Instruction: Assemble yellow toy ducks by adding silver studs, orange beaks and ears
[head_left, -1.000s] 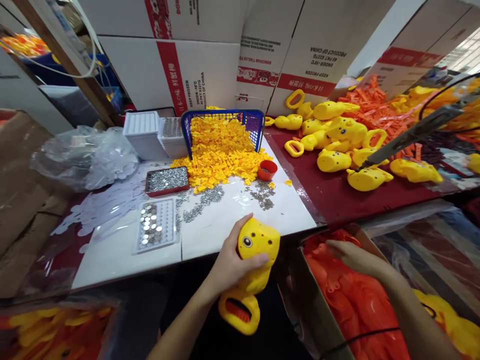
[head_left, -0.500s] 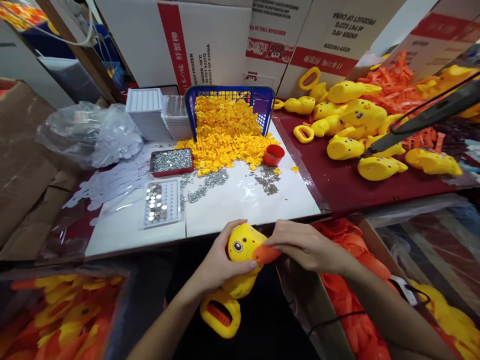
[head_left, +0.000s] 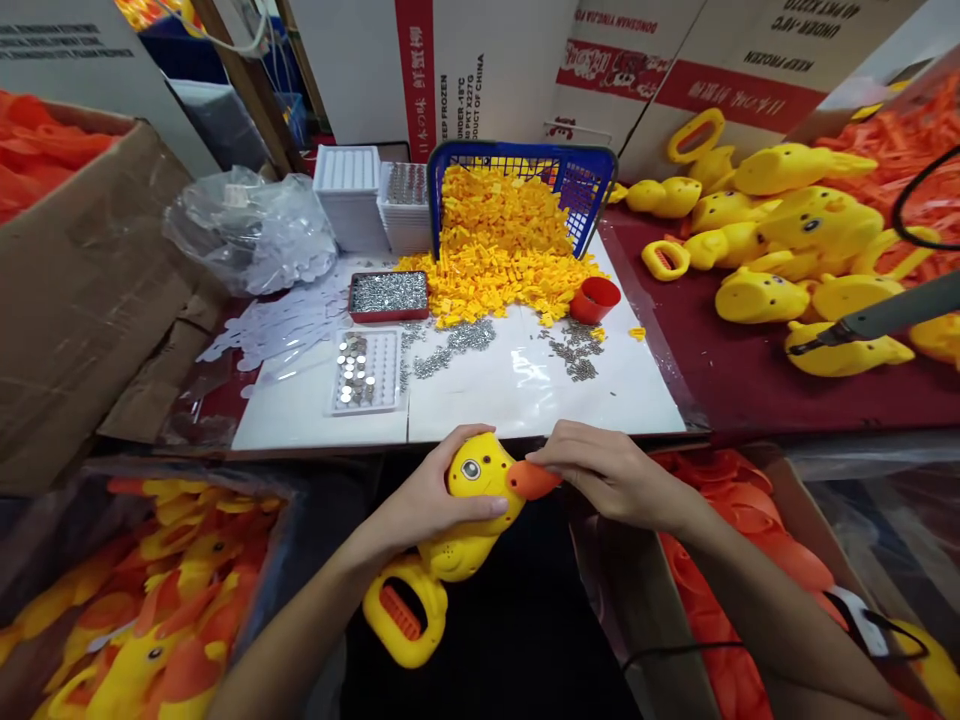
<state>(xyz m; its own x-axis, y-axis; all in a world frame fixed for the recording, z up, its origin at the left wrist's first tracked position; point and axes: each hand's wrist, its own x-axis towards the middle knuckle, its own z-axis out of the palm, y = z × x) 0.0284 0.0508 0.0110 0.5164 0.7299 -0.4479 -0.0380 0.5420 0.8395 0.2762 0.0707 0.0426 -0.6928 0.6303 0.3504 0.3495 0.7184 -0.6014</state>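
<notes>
A yellow duck-shaped toy (head_left: 471, 540) with a ring handle is held over my lap, in front of the table edge. My left hand (head_left: 442, 490) wraps round its head, thumb across the front. Fingers of my right hand (head_left: 600, 470) pinch the tip of an orange beak piece (head_left: 534, 480), whose wide end touches the side of the duck's head. Small dark holes show in the yellow head near the printed eye. The handle, with an orange ribbed insert, hangs at the lower left.
On the table (head_left: 480, 400) are a blue basket (head_left: 525, 150) spilling yellow parts, a red cup (head_left: 595, 300), a screw tray (head_left: 388, 294) and a disc tray (head_left: 365, 370). Yellow ducks (head_left: 810, 225) and a grey power tool (head_left: 885, 312) are right. Boxes of orange parts (head_left: 739, 500) flank my arms.
The view has shifted, so the table items sit further right. The duck's body and handle have swung slightly left. Both hands keep their holds, and the beak piece stays against the head.
</notes>
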